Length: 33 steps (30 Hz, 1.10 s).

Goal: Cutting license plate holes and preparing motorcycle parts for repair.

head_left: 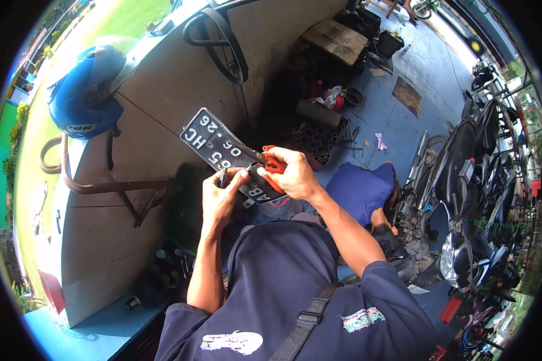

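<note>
A black licence plate (pixel 208 139) with pale raised characters lies slantwise in front of me, a light border round its edge. My left hand (pixel 218 195) is at its near-left edge, thumb and fingers pinched over the plate. A short dark pen-like piece (pixel 223 178) sticks up between those fingers; its kind is unclear. My right hand (pixel 296 174) is closed round the red handles of scissors (pixel 274 163). Their dark blades point left across the plate's middle, near my left fingertips. Both hands partly cover the plate, and what supports it is hidden.
A low wall (pixel 132 150) with a bent metal rack (pixel 111 186) and blue helmet (pixel 87 93) stands left. A crouching person in a blue shirt (pixel 361 191) works at right, beside parked motorcycles (pixel 464 156). Ahead are a black crate (pixel 319 141) and wooden board (pixel 335 41).
</note>
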Each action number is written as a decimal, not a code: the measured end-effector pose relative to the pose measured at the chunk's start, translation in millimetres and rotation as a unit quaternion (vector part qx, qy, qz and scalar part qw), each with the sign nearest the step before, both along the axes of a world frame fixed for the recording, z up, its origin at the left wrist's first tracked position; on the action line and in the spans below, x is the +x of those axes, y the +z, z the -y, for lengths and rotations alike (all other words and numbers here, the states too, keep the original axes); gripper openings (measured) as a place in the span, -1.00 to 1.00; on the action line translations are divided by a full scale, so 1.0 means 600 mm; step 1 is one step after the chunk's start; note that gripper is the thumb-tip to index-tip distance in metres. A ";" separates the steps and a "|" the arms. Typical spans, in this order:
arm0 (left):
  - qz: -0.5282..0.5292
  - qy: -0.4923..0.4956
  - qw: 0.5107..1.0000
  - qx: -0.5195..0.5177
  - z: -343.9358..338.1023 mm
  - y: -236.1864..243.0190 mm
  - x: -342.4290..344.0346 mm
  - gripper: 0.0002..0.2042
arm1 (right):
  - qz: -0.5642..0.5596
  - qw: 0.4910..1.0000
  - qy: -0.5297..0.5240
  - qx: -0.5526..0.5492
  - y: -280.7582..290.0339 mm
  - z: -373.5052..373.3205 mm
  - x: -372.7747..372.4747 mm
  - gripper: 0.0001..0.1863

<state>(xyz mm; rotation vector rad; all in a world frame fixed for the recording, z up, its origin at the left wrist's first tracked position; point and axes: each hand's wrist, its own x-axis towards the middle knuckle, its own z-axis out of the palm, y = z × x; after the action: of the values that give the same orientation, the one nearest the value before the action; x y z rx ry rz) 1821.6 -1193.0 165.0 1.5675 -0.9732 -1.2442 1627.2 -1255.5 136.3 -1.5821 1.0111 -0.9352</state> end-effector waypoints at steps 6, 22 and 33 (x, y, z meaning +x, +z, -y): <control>-0.029 0.043 0.999 -0.015 0.006 -0.025 0.000 -0.76 | -0.025 0.990 -0.079 -0.113 0.025 -0.001 -0.006 -0.64; -0.119 0.050 0.991 -0.012 0.025 -0.005 0.005 -0.76 | 0.037 0.945 0.152 0.286 -0.010 -0.073 -0.056 -0.40; -0.087 0.027 0.995 -0.041 0.038 0.031 0.015 -0.76 | 0.315 0.880 0.154 0.322 -0.060 -0.076 -0.010 -0.42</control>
<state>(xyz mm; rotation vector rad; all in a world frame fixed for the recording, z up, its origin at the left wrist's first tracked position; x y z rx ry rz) 1830.8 -1215.9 183.8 1.3891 -0.8546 -1.2650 1620.9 -1210.0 100.4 -0.7557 0.4956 -0.7070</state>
